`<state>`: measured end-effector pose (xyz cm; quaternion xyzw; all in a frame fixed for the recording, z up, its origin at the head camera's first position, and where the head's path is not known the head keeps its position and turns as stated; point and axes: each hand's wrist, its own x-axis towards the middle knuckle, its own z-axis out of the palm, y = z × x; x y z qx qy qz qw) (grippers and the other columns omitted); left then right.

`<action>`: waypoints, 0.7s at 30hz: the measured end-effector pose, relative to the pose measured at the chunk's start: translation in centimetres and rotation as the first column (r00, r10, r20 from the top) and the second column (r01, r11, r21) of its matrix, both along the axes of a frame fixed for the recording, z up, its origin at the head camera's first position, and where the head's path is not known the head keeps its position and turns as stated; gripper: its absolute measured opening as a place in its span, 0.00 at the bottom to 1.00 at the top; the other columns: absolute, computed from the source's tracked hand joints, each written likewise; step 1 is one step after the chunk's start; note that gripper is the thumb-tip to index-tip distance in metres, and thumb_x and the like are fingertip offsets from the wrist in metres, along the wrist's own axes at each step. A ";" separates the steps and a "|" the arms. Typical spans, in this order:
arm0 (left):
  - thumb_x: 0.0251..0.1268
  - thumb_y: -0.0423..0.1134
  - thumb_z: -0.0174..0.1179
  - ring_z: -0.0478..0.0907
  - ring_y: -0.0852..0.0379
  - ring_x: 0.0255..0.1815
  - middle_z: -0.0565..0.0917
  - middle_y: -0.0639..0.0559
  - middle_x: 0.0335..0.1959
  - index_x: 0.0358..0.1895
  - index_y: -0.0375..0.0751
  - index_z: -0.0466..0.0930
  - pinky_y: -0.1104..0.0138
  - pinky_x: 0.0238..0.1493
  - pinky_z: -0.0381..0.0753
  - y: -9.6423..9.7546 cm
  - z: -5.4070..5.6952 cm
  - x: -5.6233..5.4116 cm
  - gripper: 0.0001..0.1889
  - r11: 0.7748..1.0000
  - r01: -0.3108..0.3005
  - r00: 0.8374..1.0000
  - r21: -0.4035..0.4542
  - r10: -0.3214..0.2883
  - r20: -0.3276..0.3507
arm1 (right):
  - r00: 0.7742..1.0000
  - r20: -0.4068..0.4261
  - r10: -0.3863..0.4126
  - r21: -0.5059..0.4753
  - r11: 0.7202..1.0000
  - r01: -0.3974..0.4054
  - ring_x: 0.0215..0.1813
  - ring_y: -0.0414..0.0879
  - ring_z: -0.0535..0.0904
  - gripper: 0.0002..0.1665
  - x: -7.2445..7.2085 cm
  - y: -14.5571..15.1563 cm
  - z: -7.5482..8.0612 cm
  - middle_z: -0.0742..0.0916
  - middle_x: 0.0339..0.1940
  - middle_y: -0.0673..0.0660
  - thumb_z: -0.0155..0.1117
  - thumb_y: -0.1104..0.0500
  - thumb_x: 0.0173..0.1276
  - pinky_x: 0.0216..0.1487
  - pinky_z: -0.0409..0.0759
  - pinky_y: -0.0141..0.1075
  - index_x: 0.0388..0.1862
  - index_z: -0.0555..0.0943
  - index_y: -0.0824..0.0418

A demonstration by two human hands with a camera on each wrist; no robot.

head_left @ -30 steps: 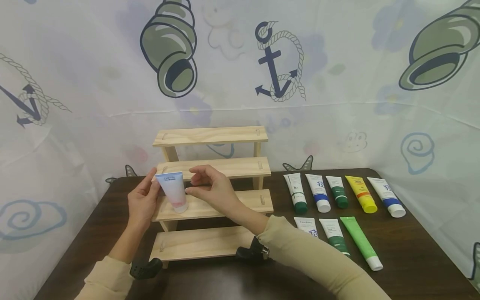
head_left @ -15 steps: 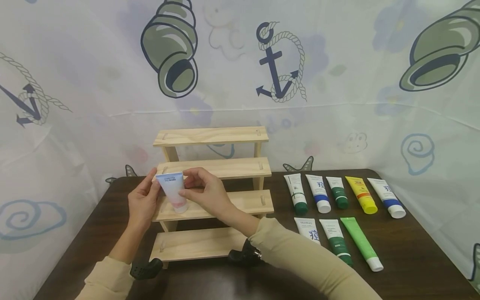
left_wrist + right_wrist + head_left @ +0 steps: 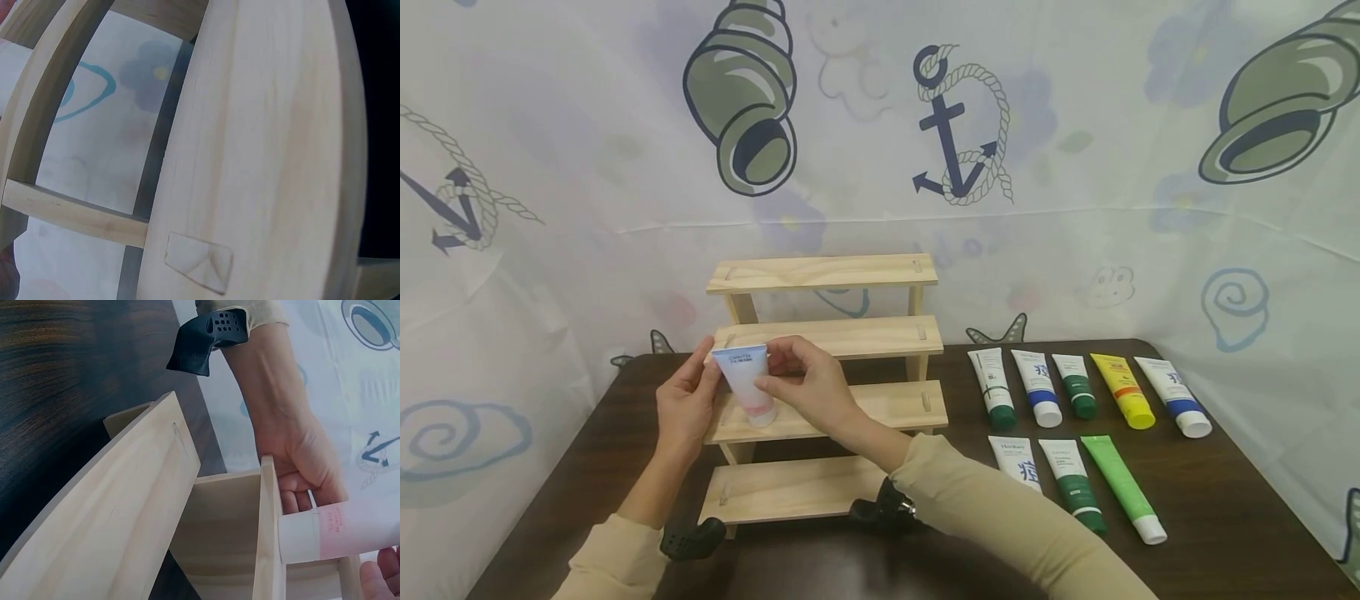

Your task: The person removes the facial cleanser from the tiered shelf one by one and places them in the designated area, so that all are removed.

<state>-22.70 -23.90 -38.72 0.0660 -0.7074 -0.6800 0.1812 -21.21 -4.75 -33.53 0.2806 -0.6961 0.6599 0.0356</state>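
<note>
A small squeeze tube point(image 3: 746, 382), pale blue fading to pink with a white cap, stands cap-down on the left end of the wooden rack's point(image 3: 880, 404) second shelf from the bottom. My left hand point(image 3: 688, 400) holds its left edge between thumb and fingers. From the other side my right hand point(image 3: 812, 387) pinches it, thumb in front and fingers behind. The right wrist view shows the white cap meeting the shelf board, with the left hand point(image 3: 306, 456) beside the tube point(image 3: 344, 530). Only bare shelf boards point(image 3: 262, 150) fill most of the left wrist view.
Several other squeeze tubes lie in two rows on the dark table's right side, among them a yellow tube point(image 3: 1122, 390) and a green tube point(image 3: 1123, 487). A printed cloth point(image 3: 865, 150) hangs behind the rack. My right forearm point(image 3: 1000, 517) crosses the front.
My right hand has moved left and taken hold of the tube's right side. The left hand and the tube have stayed in place.
</note>
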 end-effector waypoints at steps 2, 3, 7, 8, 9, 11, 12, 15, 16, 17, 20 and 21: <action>0.68 0.39 0.54 0.71 0.67 0.61 0.68 0.47 0.67 0.66 0.47 0.68 0.82 0.55 0.71 0.0 0.0 0.0 0.23 1.000 0.004 1.000 0.000 -0.004 -0.001 | 1.000 -0.001 -0.002 0.005 1.000 0.002 0.46 0.55 0.82 0.19 0.0 -0.1 0.0 0.83 0.43 0.66 0.67 0.70 0.58 0.45 0.81 0.25 0.49 0.76 0.70; 0.68 0.39 0.54 0.72 0.67 0.61 0.68 0.47 0.67 0.66 0.47 0.68 0.82 0.54 0.71 0.0 0.0 0.0 0.23 1.000 0.005 1.000 0.001 -0.005 -0.002 | 1.000 -0.002 -0.004 0.008 1.000 0.004 0.46 0.55 0.82 0.18 -0.1 -0.1 -0.1 0.83 0.43 0.66 0.67 0.70 0.58 0.45 0.81 0.25 0.48 0.76 0.71; 0.68 0.38 0.54 0.72 0.67 0.61 0.69 0.47 0.67 0.66 0.47 0.68 0.82 0.54 0.71 0.0 0.1 0.0 0.23 1.000 0.007 1.000 0.002 -0.007 -0.007 | 1.000 0.002 -0.015 0.017 1.000 0.015 0.48 0.57 0.82 0.16 0.1 -0.2 0.2 0.83 0.44 0.67 0.65 0.72 0.58 0.46 0.81 0.26 0.46 0.77 0.73; 0.68 0.37 0.54 0.71 0.67 0.61 0.68 0.47 0.67 0.66 0.47 0.68 0.82 0.54 0.71 0.0 0.1 0.0 0.23 1.000 0.007 1.000 0.003 -0.007 -0.008 | 1.000 -0.003 -0.020 0.019 1.000 0.020 0.48 0.58 0.81 0.15 0.4 -0.1 0.6 0.83 0.44 0.68 0.65 0.72 0.59 0.46 0.81 0.27 0.45 0.76 0.74; 0.68 0.37 0.54 0.71 0.67 0.61 0.68 0.47 0.67 0.66 0.46 0.68 0.82 0.55 0.71 0.1 0.1 0.0 0.23 1.000 0.007 1.000 0.003 -0.007 -0.008 | 1.000 -0.006 -0.022 0.021 1.000 0.023 0.48 0.59 0.81 0.14 0.6 -0.1 0.9 0.83 0.43 0.69 0.64 0.73 0.59 0.46 0.81 0.28 0.45 0.76 0.74; 0.68 0.37 0.54 0.71 0.67 0.62 0.69 0.47 0.67 0.66 0.46 0.68 0.82 0.55 0.71 0.1 0.1 0.0 0.23 1.000 0.006 1.000 0.010 -0.006 -0.009 | 1.000 -0.009 -0.028 0.029 0.999 0.028 0.47 0.60 0.81 0.13 1.2 0.1 1.7 0.83 0.43 0.70 0.63 0.74 0.59 0.47 0.81 0.29 0.44 0.76 0.76; 0.68 0.37 0.54 0.71 0.67 0.61 0.69 0.46 0.66 0.66 0.46 0.69 0.82 0.55 0.71 0.1 0.1 0.0 0.23 1.000 0.005 1.000 0.014 -0.005 -0.009 | 0.999 -0.010 -0.032 0.035 0.999 0.032 0.47 0.60 0.81 0.13 1.5 0.2 2.1 0.83 0.43 0.70 0.62 0.74 0.60 0.47 0.81 0.30 0.44 0.76 0.76; 0.68 0.38 0.55 0.72 0.69 0.60 0.69 0.45 0.66 0.66 0.46 0.69 0.83 0.54 0.72 0.1 0.1 0.0 0.23 1.000 0.002 1.000 0.022 -0.001 -0.008 | 0.999 -0.006 -0.043 0.044 0.998 0.043 0.46 0.60 0.81 0.11 2.1 0.4 2.8 0.84 0.42 0.70 0.61 0.74 0.61 0.48 0.81 0.31 0.43 0.76 0.77; 0.68 0.38 0.55 0.73 0.70 0.59 0.69 0.45 0.66 0.66 0.46 0.69 0.83 0.53 0.72 0.1 0.1 0.0 0.23 1.000 0.000 1.000 0.025 0.000 -0.009 | 0.999 -0.004 -0.046 0.045 0.998 0.046 0.47 0.60 0.81 0.11 2.2 0.4 2.8 0.84 0.42 0.70 0.61 0.74 0.61 0.48 0.81 0.31 0.43 0.76 0.76; 0.67 0.38 0.55 0.73 0.71 0.57 0.69 0.44 0.65 0.66 0.46 0.69 0.83 0.52 0.72 0.1 0.1 0.0 0.23 1.000 -0.002 1.000 0.029 0.002 -0.010 | 0.999 -0.003 -0.049 0.045 0.998 0.049 0.47 0.60 0.81 0.11 2.2 0.4 2.9 0.84 0.42 0.70 0.61 0.74 0.61 0.48 0.81 0.31 0.42 0.76 0.76; 0.68 0.38 0.55 0.75 0.74 0.54 0.70 0.42 0.65 0.65 0.45 0.69 0.84 0.51 0.73 0.1 0.1 0.1 0.23 0.999 -0.002 1.000 0.036 0.003 -0.018 | 0.998 -0.005 -0.059 0.044 0.997 0.059 0.47 0.60 0.81 0.10 2.3 0.3 2.9 0.84 0.42 0.70 0.61 0.74 0.61 0.48 0.81 0.30 0.42 0.76 0.76; 0.67 0.38 0.55 0.75 0.75 0.52 0.70 0.41 0.65 0.65 0.44 0.69 0.84 0.50 0.73 0.1 0.1 0.1 0.23 0.999 -0.002 1.000 0.043 0.003 -0.022 | 0.998 -0.005 -0.060 0.045 0.997 0.060 0.47 0.60 0.81 0.10 2.2 0.2 2.8 0.84 0.42 0.70 0.61 0.74 0.61 0.48 0.81 0.30 0.42 0.76 0.76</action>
